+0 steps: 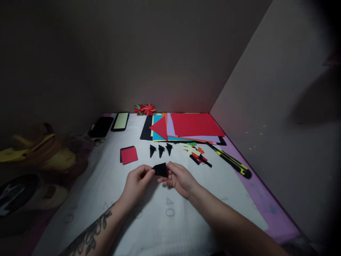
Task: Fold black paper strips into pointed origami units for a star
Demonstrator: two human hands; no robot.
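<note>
Both my hands pinch a small folded black paper piece (160,169) just above the white mat (160,217). My left hand (137,185) grips its left corner with closed fingers. My right hand (179,179) holds its right side, fingers curled under it. Beyond the hands lie three small folded black paper pieces (160,150) in a row. A red paper square (129,155) rests on a black square to the left of them.
A stack of coloured paper sheets (191,126) with a red triangle (160,128) lies at the back. Paper scraps (195,153) and a yellow-black utility knife (231,160) sit at the right. Two phones (110,123) and red paper stars (145,109) lie far left. Walls close in behind and at the right.
</note>
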